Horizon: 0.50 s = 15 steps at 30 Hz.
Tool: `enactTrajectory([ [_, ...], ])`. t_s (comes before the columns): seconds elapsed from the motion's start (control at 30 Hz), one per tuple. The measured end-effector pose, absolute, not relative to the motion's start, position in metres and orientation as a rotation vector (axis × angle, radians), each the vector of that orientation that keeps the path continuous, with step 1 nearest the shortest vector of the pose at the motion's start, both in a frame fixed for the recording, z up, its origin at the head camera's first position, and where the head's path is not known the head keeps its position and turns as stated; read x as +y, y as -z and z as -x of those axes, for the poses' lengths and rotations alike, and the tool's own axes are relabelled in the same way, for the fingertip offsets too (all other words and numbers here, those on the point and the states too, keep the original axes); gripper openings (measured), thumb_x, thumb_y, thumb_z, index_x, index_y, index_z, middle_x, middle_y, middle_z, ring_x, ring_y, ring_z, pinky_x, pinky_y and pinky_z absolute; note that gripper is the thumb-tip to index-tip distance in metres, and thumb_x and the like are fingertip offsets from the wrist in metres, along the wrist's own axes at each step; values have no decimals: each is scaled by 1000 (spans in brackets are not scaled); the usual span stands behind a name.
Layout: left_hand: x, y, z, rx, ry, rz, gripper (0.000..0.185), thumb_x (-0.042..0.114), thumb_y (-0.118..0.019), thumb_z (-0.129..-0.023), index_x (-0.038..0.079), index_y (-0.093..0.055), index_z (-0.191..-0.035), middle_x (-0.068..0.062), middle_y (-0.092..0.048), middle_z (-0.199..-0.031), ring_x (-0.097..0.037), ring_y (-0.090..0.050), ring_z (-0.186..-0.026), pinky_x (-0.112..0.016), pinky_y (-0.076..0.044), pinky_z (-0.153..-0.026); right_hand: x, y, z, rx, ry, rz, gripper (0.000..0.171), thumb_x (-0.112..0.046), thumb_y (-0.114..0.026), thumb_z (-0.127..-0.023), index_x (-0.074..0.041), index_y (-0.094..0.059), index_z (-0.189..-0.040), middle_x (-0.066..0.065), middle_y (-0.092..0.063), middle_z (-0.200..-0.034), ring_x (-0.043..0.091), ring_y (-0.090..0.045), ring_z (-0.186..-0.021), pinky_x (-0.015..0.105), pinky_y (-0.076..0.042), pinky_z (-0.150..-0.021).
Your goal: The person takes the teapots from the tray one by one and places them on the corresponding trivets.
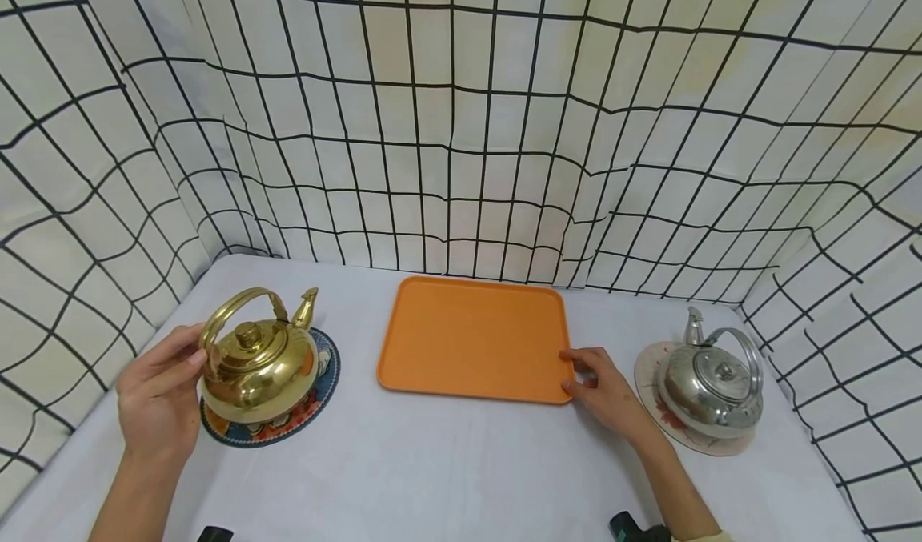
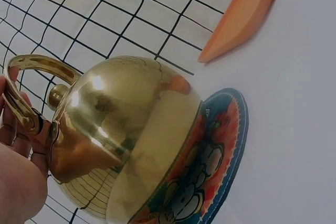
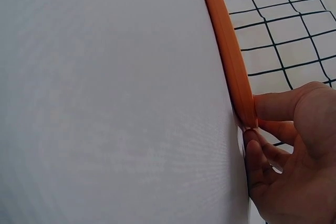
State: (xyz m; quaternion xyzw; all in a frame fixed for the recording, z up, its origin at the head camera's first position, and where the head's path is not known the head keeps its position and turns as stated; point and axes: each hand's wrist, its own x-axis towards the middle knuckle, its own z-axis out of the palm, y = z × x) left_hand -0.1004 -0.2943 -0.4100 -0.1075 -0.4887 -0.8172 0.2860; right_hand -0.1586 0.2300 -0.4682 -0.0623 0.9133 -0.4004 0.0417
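- The table (image 1: pixel 446 462), covered in white cloth, bears everything; a black-gridded white curtain (image 1: pixel 461 126) closes it in behind and at both sides.
- The orange tray (image 1: pixel 471 338) lies flat at the middle of the table, near the curtain.
- The right hand (image 1: pixel 601 390) is at the tray's near right corner: the thumb lies on the rim and the fingers curl under the edge, pinching it, as the right wrist view shows.
- The brass kettle (image 1: pixel 255 366) stands upright on a blue patterned mat (image 1: pixel 317 398), well left of the tray, spout pointing away toward the curtain.
- The left hand (image 1: pixel 158 402) is at the kettle's left side; its fingers curl round the base of the raised handle (image 1: pixel 234 306), the palm just beside the body.
- A steel kettle (image 1: pixel 713 386) stands on a pale floral mat (image 1: pixel 651 394), right of the tray, just beyond the right hand and not touched by it.
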Motion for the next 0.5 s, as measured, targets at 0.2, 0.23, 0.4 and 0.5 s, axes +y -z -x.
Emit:
enactTrajectory([
  [0.2, -296, 412, 98, -1350, 2166, 265, 38, -21, -36, -97, -18, -70, -113, -12, -75, -93, -17, -64, -81, -23, -52, -71, 232, 470, 159, 2792, 1242, 213, 44, -3, -72, -96, -4, -63, -138, 15, -56, -135, 30, -60, -121, 19, -49, -88],
  [0.23, -296, 413, 98, -1366, 2155, 253, 38, -20, -36, -97, -17, -71, -112, -11, -75, -92, -17, -64, -80, -23, -52, -70, 232, 470, 160, 2793, 1242, 214, 44, -3, -72, -96, -4, -63, -138, 15, -56, -134, 30, -60, -121, 19, -49, -88],
  [0.4, -298, 414, 97, -1436, 2113, 201, 37, -16, -36, -98, -13, -72, -106, -8, -72, -86, -17, -60, -76, -24, -49, -68, 231, 470, 160, 2798, 1229, 212, 44, -4, -73, -96, -5, -63, -138, 15, -56, -134, 29, -60, -121, 20, -50, -88],
  [0.5, -298, 416, 97, -1415, 2141, 203, 35, -15, -37, -98, -13, -72, -104, -10, -72, -85, -19, -59, -74, -25, -49, -68, 231, 470, 160, 2802, 1222, 204, 44, -5, -73, -96, -6, -63, -138, 14, -56, -134, 29, -60, -121, 19, -50, -88],
])
